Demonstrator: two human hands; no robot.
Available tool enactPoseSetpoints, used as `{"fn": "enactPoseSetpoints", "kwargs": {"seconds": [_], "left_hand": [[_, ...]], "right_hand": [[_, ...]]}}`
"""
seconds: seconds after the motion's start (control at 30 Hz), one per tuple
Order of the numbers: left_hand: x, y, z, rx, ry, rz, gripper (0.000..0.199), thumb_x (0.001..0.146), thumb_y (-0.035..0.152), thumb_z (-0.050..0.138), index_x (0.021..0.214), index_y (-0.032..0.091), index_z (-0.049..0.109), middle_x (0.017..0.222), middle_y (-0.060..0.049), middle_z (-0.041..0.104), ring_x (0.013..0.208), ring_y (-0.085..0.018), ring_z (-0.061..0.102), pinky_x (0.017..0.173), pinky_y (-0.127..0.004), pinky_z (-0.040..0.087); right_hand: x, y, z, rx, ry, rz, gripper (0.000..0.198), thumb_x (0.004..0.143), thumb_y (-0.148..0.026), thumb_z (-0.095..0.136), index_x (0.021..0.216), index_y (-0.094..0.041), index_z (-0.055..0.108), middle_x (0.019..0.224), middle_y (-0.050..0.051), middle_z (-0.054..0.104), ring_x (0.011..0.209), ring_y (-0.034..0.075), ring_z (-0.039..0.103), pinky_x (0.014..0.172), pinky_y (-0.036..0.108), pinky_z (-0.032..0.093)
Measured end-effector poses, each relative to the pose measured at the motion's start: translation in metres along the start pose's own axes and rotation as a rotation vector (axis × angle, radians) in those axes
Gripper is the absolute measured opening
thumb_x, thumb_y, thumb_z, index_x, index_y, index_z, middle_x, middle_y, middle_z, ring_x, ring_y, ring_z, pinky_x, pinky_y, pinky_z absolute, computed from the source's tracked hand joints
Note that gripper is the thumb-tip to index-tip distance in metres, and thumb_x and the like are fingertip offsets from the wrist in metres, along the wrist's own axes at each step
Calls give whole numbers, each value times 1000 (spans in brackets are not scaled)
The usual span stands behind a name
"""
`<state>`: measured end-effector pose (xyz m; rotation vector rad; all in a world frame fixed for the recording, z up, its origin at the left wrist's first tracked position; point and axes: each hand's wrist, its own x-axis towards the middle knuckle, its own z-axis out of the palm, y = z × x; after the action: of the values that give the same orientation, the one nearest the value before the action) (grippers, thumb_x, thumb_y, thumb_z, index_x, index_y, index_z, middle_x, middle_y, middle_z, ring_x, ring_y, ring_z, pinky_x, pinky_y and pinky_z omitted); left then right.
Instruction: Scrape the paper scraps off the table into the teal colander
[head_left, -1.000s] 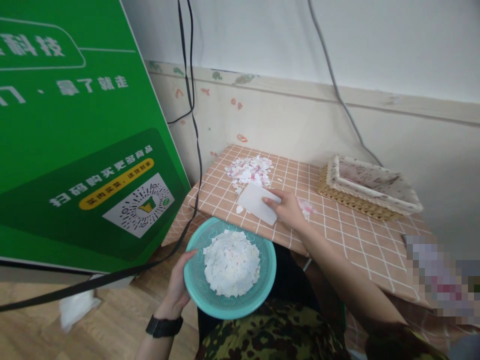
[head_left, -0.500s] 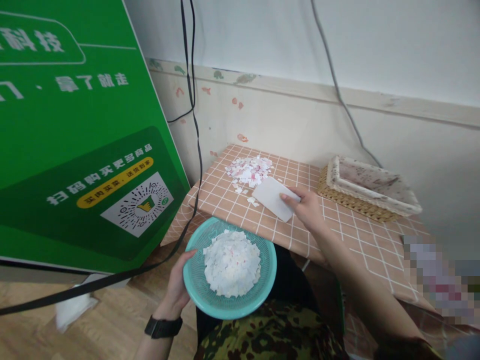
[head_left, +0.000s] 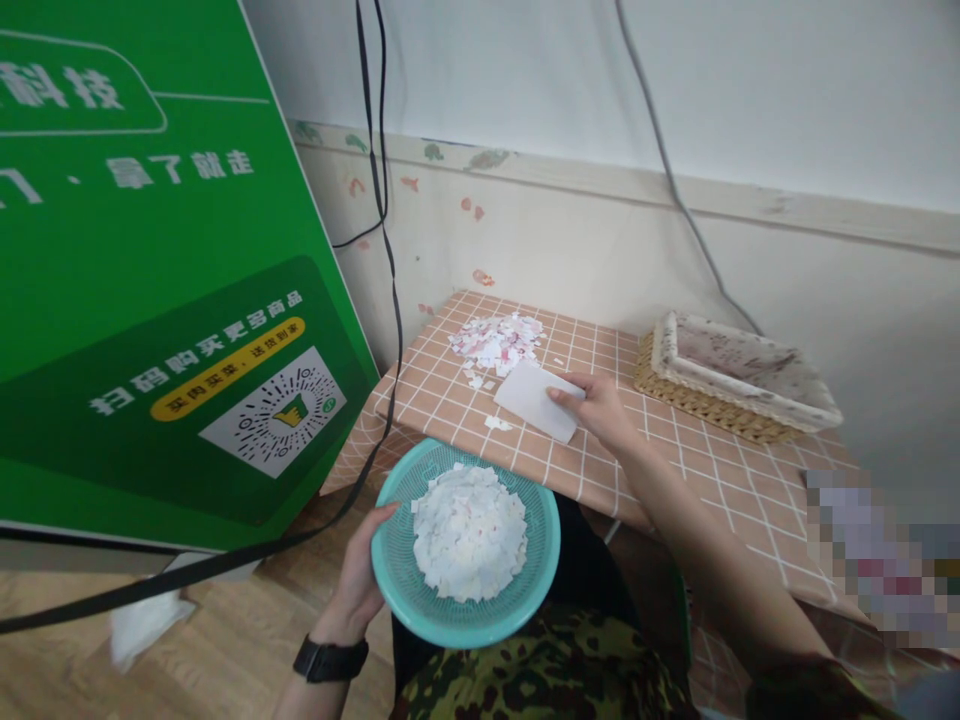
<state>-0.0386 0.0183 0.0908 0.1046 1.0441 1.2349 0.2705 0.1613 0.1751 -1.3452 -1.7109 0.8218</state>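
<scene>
My left hand point(head_left: 360, 570) grips the left rim of a round turquoise plastic basket point(head_left: 536, 590), held at the table's front edge above my lap. A heap of small white paper scraps point(head_left: 469, 530) fills its middle. In my right hand point(head_left: 592, 405) is a white card point(head_left: 536, 398), pinched at its right end with the thumb on top and tilted over the tabletop. Beyond the card lies a pile of white and pinkish paper scraps point(head_left: 495, 340). A few loose scraps point(head_left: 497, 424) rest by the card's near left edge.
The table point(head_left: 600, 480) wears a brown checked cloth. A lined wicker basket point(head_left: 712, 400) stands against the wall at right. To the left is a green printed panel point(head_left: 172, 300), with a black strap point(head_left: 396, 310) hanging beside it. White sheeting point(head_left: 150, 620) lies on the floor.
My right hand has moved the card slightly left and toward me, close to the loose scraps, which have shifted a little. The turquoise basket has moved slightly right and nearer.
</scene>
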Motion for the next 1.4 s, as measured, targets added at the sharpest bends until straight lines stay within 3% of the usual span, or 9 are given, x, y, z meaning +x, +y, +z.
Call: {"fn": "enactPoseSetpoints", "kwargs": {"seconds": [0.07,0.2,0.27,0.33,0.43,0.53,0.73,1.0,1.4], "left_hand": [[-1,0,2,-4,-5,-20,10,72,14,60,75,10,69,71,-9,74,63,-21,68,66,-32,55],[-2,-1,1,7,-27,-38,14,73,17,60,80,9,69,75,-10,74,67,-22,68,70,-35,54],[-1,-1,-1,22,-28,-36,15,73,18,61,81,9,69,76,-10,74,68,-22,68,71,-35,54],[1,-2,-5,30,-15,-15,13,72,18,62,80,10,69,75,-9,74,67,-21,68,70,-34,54],[3,-4,-9,41,5,5,11,72,18,63,78,11,69,73,-8,74,65,-20,67,68,-33,54],[5,-5,-11,45,19,9,10,72,18,63,77,11,69,72,-7,73,63,-20,67,66,-32,54],[3,2,-12,15,-3,12,11,72,17,63,78,11,69,73,-7,74,64,-20,67,65,-31,54],[-4,12,-13,22,46,30,9,71,16,62,74,11,69,69,-7,74,65,-23,69,66,-35,55],[-2,12,-20,9,63,-6,10,72,17,61,75,11,69,69,-8,74,65,-24,69,66,-36,56]], "right_hand": [[-5,-6,4,-28,-34,-3,35,77,-43,59,98,-16,69,88,6,69,71,20,61,57,28,46],[-22,-22,10,-14,-241,-18,31,78,-41,60,95,-18,70,90,6,70,71,18,62,56,26,46],[-26,-25,7,24,-254,-10,32,78,-42,60,96,-18,70,89,6,70,71,18,62,56,26,46],[-24,-21,0,17,-104,10,34,77,-42,60,98,-17,69,88,6,70,71,19,62,56,27,46],[-14,-8,-10,-82,224,25,36,77,-41,59,101,-16,68,91,8,70,73,22,62,57,29,45],[-5,4,-11,-192,324,36,35,76,-38,58,99,-14,69,87,9,70,71,23,63,57,30,45],[7,11,14,-186,284,67,37,75,-39,57,98,-14,69,84,9,70,69,22,62,58,31,45],[51,6,38,-149,168,1,35,75,-35,56,99,-14,68,83,8,70,68,20,62,57,28,45],[48,-21,13,-170,6,-35,29,75,-34,59,91,-13,70,82,7,69,68,18,60,55,26,42]]}}
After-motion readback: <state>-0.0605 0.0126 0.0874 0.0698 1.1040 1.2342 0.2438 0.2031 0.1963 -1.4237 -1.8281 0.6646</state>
